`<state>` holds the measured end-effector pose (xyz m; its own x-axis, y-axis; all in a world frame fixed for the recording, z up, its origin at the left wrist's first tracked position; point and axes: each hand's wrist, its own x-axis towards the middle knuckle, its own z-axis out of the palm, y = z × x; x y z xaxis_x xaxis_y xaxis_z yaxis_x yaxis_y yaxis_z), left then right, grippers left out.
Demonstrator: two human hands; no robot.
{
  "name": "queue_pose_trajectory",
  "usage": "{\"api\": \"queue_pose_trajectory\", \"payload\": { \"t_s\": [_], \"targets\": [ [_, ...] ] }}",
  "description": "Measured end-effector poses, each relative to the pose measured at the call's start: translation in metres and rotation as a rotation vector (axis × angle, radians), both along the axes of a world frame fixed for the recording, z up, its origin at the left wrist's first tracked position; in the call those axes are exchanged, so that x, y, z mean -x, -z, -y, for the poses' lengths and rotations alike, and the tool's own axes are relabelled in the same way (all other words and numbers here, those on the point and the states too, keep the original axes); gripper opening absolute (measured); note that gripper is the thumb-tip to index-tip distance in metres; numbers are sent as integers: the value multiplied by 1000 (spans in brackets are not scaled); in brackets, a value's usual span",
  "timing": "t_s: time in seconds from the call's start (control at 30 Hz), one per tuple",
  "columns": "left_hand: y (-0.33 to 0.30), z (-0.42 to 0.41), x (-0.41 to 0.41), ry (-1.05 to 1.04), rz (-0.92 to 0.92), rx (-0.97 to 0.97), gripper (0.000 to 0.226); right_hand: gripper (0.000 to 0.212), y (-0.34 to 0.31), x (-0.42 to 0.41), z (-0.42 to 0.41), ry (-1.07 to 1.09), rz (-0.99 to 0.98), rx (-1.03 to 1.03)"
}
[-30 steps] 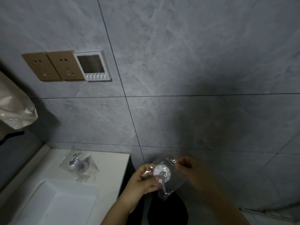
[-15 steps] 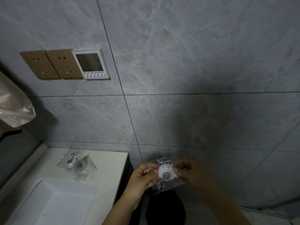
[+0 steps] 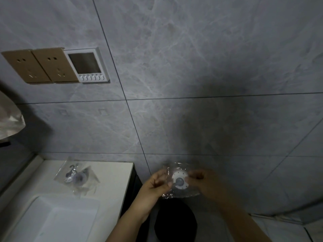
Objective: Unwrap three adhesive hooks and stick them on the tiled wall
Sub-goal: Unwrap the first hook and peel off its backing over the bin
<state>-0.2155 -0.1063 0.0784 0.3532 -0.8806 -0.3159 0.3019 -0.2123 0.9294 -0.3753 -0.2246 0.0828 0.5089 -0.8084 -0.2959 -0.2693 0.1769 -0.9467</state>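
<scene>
A round white adhesive hook (image 3: pixel 180 180) with a grey centre sits inside a clear plastic wrapper (image 3: pixel 176 193), low in the middle of the head view. My left hand (image 3: pixel 154 184) pinches the wrapper's left side and my right hand (image 3: pixel 204 182) pinches its right side. More wrapped hooks (image 3: pixel 76 177) lie in clear bags on the white counter (image 3: pixel 111 179) to the left. The grey tiled wall (image 3: pixel 192 67) rises behind everything and bears no hooks that I can see.
Two tan sockets (image 3: pixel 35 66) and a white control panel (image 3: pixel 86 65) are mounted on the wall at upper left. A white basin (image 3: pixel 57 220) is sunk in the counter. A dark round bin (image 3: pixel 175 222) stands below my hands. A plastic-wrapped object (image 3: pixel 9 119) juts in at the left edge.
The wrapper has turned between my hands so the hook's stem no longer hangs down. Both hands have closed in on the packet's sides.
</scene>
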Motion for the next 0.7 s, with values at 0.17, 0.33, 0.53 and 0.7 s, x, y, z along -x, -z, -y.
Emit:
{"api": "queue_pose_trajectory", "payload": {
  "t_s": [0.17,0.33,0.53,0.7],
  "targets": [
    [5,0,1,-83,29,-53,22,17,9,1,7,75,7,33],
    [11,-1,0,-185,132,-152,6,16,16,0,7,119,108,-82],
    [28,-10,-4,-194,205,-165,9,18,26,6,3,172,143,-121],
    [52,-16,-6,-215,204,-178,9,16,41,15,1,249,119,-155]
  ]
}}
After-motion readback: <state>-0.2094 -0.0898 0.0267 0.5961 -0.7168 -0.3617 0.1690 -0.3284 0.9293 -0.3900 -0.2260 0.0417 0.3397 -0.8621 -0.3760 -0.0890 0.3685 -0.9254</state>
